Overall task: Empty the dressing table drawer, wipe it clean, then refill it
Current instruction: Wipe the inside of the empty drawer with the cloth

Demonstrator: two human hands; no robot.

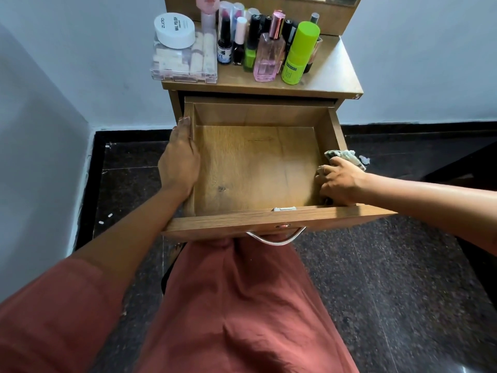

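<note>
The wooden drawer [258, 168] is pulled far out of the dressing table and holds nothing inside. My left hand [180, 160] lies along its left wall, fingers over the rim. My right hand [340, 181] grips a grey-green cloth [347, 156] against the inside of the right wall, near the front corner. On the tabletop [330, 74] stand the cosmetics: a white nail polish remover tub [174, 30] on a clear plastic box [184, 59], nail polish bottles [236, 44], a pink perfume bottle [269, 56] and a green tube [300, 53].
A metal handle [277, 238] hangs from the drawer front, just above my lap in rust-coloured clothing. Pale walls close in on the left and behind. The floor is dark speckled stone [390, 278]. A dark furniture edge [462, 168] shows at the right.
</note>
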